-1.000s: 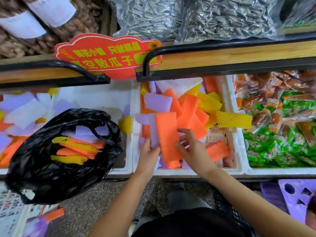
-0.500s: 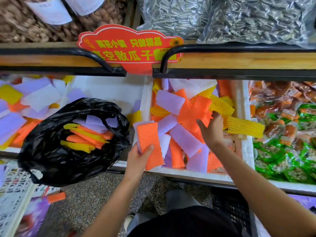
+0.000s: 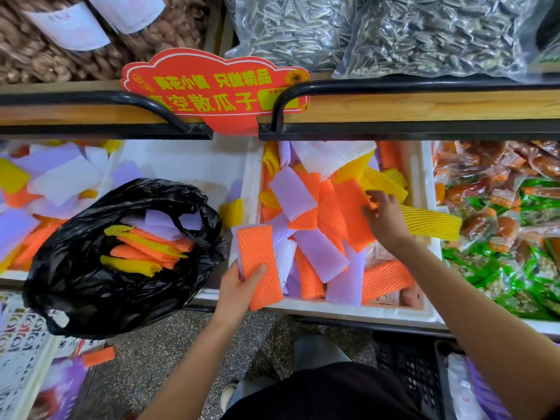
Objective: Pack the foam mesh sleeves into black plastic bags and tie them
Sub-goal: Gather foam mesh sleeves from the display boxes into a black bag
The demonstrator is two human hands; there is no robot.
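One sleeve stack [image 3: 257, 253]: left hand [image 3: 238, 295] is gripping it, black bag [image 3: 91, 292] gaping just to its left; right hand [image 3: 386, 219] is touching an orange sleeve [image 3: 351, 225], grip unclear.

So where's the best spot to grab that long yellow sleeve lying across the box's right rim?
Probably pinch the sleeve at its free right end, fingers coming from the right, above and below: it lies flat, jutting past the box rim over the snack packs.
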